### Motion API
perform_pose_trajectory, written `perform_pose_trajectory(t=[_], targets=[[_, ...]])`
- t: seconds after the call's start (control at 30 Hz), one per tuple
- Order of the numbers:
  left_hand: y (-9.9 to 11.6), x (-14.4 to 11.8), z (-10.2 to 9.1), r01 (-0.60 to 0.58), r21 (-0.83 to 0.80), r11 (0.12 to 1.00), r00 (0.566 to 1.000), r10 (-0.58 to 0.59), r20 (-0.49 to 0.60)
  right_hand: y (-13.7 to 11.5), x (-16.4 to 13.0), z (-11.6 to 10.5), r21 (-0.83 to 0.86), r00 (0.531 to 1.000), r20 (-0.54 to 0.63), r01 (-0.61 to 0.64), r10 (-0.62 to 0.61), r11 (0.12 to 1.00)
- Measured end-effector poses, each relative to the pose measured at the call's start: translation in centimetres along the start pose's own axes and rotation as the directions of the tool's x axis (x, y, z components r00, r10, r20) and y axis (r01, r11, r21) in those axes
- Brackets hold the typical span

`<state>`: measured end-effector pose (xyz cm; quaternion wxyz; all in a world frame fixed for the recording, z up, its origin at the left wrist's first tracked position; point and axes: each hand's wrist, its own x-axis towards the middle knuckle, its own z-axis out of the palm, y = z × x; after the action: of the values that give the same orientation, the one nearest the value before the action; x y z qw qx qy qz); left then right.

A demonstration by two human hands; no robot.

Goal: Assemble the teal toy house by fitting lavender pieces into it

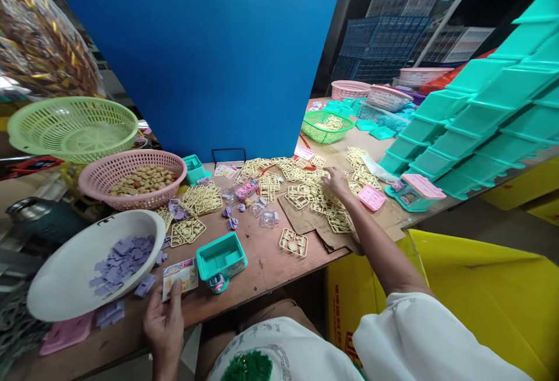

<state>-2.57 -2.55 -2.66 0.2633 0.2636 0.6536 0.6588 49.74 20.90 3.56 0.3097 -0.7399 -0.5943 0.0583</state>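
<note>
Picking step: left hand (165, 325) pinching sticker card (180, 277) near teal box (220, 258); right hand (337, 182) spread flat on cream sprues (305, 186), far right of bench (262, 253). Next likely calls for closing fingers on one sprue.

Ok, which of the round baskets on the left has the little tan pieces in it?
The pink basket, just behind the white bowl of purple pieces. The pale green basket beyond it looks empty.

We are in a small toy-assembly workshop: stacked teal plastic boxes (480, 113), baskets of loose parts (133, 178), cream part frames (305, 186) strewn across the table (271, 258), blue crates (379, 43) behind.
</note>
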Motion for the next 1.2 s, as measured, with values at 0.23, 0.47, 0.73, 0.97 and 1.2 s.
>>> perform_pose_trajectory(t=[0.23, 0.47, 0.73, 0.97, 1.2], targets=[[0.2, -0.2, 0.3, -0.060, -0.004, 0.998, 0.998, 0.060, 0.031, -3.2, -0.2, 1.6, -0.023, 0.972, 0.057, 0.230, -0.229, 0.973], [1.3, -0.9, 0.5, -0.087, 0.011, 0.996, 0.994, 0.086, 0.067, -6.7, -1.9, 3.5, 0.007, 0.898, 0.152, 0.417, -0.413, 0.909], [1.9, -1.2, 0.6, -0.079, -0.040, 0.996, 0.991, 0.082, 0.107, -10.1, -3.7, 4.4, 0.056, 0.802, 0.176, 0.570, -0.571, 0.819], [2.8, -1.5, 0.6, -0.118, -0.051, 0.992, 0.987, 0.123, 0.108, -12.6, -5.0, 5.2, 0.094, 0.734, 0.245, 0.632, -0.633, 0.769], [1.9, -1.4, 0.2, -0.074, -0.063, 0.995, 0.989, 0.081, 0.126, -15.2, -6.0, 5.7, 0.136, 0.669, 0.321, 0.668, -0.670, 0.732]])
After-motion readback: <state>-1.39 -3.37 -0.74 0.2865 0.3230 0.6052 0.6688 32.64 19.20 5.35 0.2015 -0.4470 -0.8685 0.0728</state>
